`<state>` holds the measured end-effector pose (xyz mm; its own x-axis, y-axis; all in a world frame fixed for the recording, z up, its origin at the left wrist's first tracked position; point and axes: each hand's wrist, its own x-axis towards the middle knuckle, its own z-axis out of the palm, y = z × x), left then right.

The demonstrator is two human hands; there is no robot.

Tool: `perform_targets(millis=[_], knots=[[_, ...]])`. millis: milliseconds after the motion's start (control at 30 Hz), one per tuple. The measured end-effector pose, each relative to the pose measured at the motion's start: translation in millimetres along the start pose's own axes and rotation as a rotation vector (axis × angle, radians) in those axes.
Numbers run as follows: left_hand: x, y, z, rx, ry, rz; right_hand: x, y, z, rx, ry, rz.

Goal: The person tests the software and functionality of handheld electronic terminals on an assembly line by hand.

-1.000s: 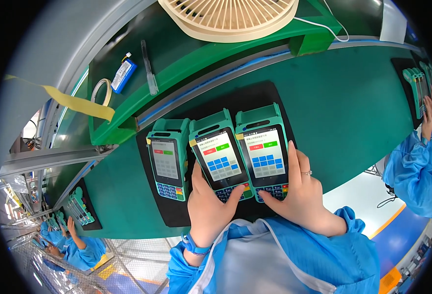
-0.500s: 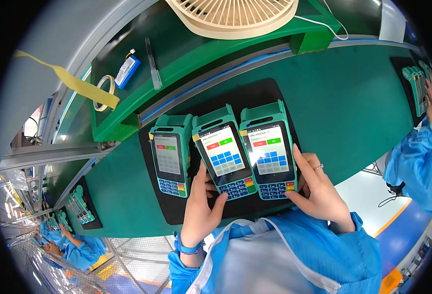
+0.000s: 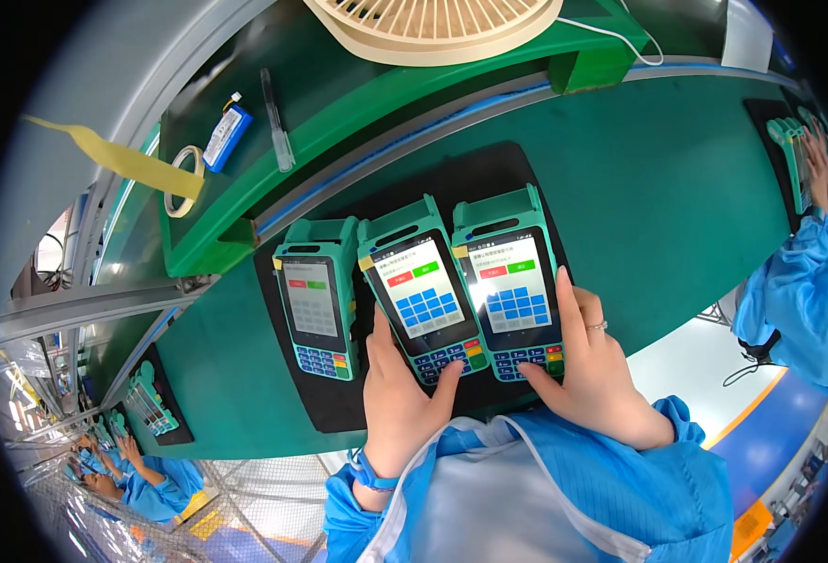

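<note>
Three green card payment terminals lie side by side on a black mat (image 3: 334,413), screens up. My left hand (image 3: 397,394) grips the lower part of the middle terminal (image 3: 423,281), its fingers along the left side and its thumb on the keypad. On the right terminal (image 3: 509,277), my right hand (image 3: 594,380) has its fingers along the right edge and its thumb over the keypad. Both screens are lit with blue blocks and red and green buttons. The left terminal (image 3: 311,298), untouched, has a dimmer screen with grey blocks.
A raised green shelf behind the mat holds a cream fan guard (image 3: 432,28), a pen (image 3: 277,122), a blue battery pack (image 3: 227,138) and a tape roll (image 3: 184,181). Yellow tape (image 3: 118,155) hangs at the left. Co-workers (image 3: 794,281) (image 3: 156,483) handle similar terminals on both sides.
My left thumb has moved right across the middle keypad, and my right thumb has moved left over the right keypad. More blocks on both lit screens are blue. The whole view has shifted slightly.
</note>
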<state>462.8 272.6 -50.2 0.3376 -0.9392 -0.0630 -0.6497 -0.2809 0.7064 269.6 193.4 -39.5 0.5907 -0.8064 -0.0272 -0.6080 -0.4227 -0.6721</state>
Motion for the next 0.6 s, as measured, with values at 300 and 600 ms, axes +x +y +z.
perform_targets(millis=[300, 600], knots=[[1.0, 2.3, -10.3, 0.029, -0.103, 0.034, 1.4, -0.1, -7.8, -0.048, 0.03, 0.023], [-1.5, -3.9, -23.5, 0.007, -0.219, 0.063, -2.4, 4.8, -14.3, 0.017, -0.084, -0.083]])
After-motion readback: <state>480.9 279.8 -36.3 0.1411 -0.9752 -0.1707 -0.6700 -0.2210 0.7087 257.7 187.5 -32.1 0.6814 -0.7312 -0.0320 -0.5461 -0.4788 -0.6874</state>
